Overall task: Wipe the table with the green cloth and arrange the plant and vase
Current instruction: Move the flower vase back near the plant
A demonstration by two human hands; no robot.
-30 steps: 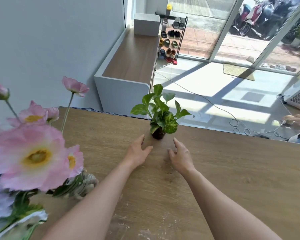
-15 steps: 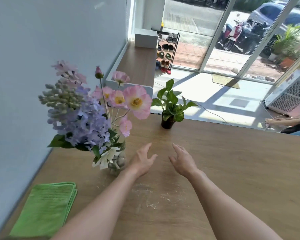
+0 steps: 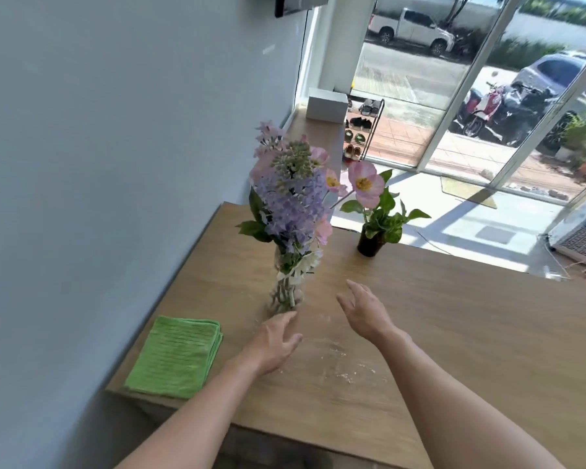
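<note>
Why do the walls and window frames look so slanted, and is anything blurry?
Head view: the wide-angle lens bends and tilts straight edges; the vase base looks smeared by motion blur, as do both hands; harsh sunlight outside throws bright patches and dark shadows on the floor.

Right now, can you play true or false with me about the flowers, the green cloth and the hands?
1. The green cloth lies folded on the table, near the wall. True.
2. The left hand is holding the green cloth. False: it holds nothing; its open fingers reach toward the base of the glass vase.
3. The little potted plant stands farther from the person than the vase. True.
4. The right hand grips the potted plant. False: it is open and well short of the plant.
5. White crumbs or powder are on the table near the hands. True.
6. The vase has tipped over. False: it stands upright.
</note>
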